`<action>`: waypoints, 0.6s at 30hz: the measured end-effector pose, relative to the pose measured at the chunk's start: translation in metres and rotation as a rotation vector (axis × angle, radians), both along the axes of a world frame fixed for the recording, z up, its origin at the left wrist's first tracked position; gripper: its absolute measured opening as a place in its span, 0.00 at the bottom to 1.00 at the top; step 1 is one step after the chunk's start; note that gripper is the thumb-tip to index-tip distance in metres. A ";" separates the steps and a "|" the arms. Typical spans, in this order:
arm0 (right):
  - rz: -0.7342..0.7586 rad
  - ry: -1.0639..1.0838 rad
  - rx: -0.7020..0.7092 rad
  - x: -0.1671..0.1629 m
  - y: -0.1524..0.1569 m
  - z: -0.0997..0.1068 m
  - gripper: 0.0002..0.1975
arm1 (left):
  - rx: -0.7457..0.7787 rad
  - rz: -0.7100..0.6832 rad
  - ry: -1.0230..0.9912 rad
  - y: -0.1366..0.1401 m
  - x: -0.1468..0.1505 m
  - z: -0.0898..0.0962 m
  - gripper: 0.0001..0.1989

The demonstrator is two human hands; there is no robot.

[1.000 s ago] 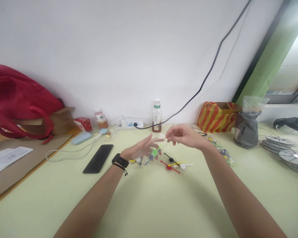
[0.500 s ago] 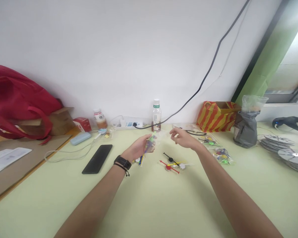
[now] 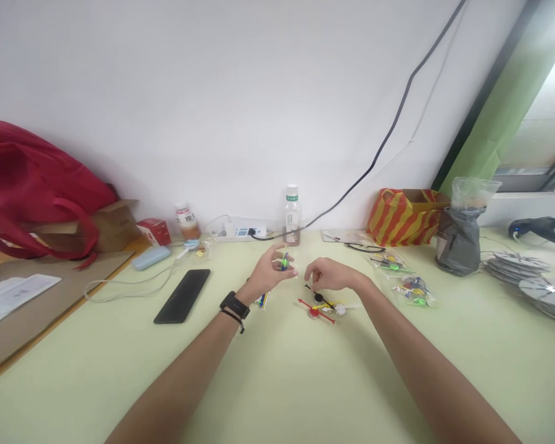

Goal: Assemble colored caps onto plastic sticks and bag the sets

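Raised over the table, my left hand (image 3: 271, 271) has its fingers curled around small green and blue plastic pieces (image 3: 285, 261). Whether a clear bag still surrounds them I cannot make out. My right hand (image 3: 332, 274) is closed, fingertips pointing down, and what they hold, if anything, is hidden. Just beneath it lie arrow spinners with round hubs: a black one (image 3: 319, 297), a red one (image 3: 314, 312) and a white one (image 3: 340, 309), with a yellow pointer among them. Thin blue, yellow and white pieces (image 3: 263, 301) rest below my left hand.
Clear bags of coloured parts (image 3: 416, 291) and glasses (image 3: 365, 248) lie at the right. Stacked discs (image 3: 548, 299) stand beyond. A black phone (image 3: 182, 296) is at the left. A bottle (image 3: 292, 216) and power strip (image 3: 245, 230) stand by the wall.
My right hand has come down and inward, its fingers now curled near the black spinner. My left hand has turned, its fingers closing over the green and blue pieces.
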State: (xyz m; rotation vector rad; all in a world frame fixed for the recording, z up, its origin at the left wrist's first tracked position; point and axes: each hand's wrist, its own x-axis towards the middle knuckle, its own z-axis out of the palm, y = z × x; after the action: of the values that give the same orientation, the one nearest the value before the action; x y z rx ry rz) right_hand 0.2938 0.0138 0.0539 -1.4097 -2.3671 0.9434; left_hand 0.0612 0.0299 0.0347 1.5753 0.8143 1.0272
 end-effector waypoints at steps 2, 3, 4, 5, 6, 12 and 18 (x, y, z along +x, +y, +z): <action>-0.011 -0.013 0.020 0.002 0.000 0.001 0.14 | -0.016 -0.044 0.044 0.001 0.001 -0.007 0.41; -0.017 -0.020 0.018 0.002 0.000 0.001 0.14 | -0.020 -0.061 0.052 0.001 0.001 -0.009 0.41; -0.018 -0.025 0.003 0.002 0.000 0.001 0.15 | -0.020 -0.074 0.057 0.002 0.001 -0.010 0.40; -0.012 -0.027 -0.019 0.002 0.000 0.001 0.16 | -0.016 -0.081 0.059 0.003 0.000 -0.011 0.38; -0.001 -0.023 -0.042 0.001 0.000 0.001 0.17 | -0.010 -0.081 0.063 0.003 0.000 -0.012 0.36; -0.050 -0.008 -0.040 0.001 -0.001 0.000 0.19 | 0.026 -0.102 0.189 0.007 -0.006 -0.013 0.29; -0.022 -0.027 -0.116 0.000 -0.001 -0.003 0.27 | 0.046 -0.026 0.241 0.008 -0.010 -0.008 0.27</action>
State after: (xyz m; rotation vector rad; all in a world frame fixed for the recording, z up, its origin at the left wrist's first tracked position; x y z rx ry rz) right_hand 0.2936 0.0123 0.0509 -1.4963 -2.3455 1.0787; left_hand 0.0516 0.0380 0.0263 1.7672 0.9360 0.8523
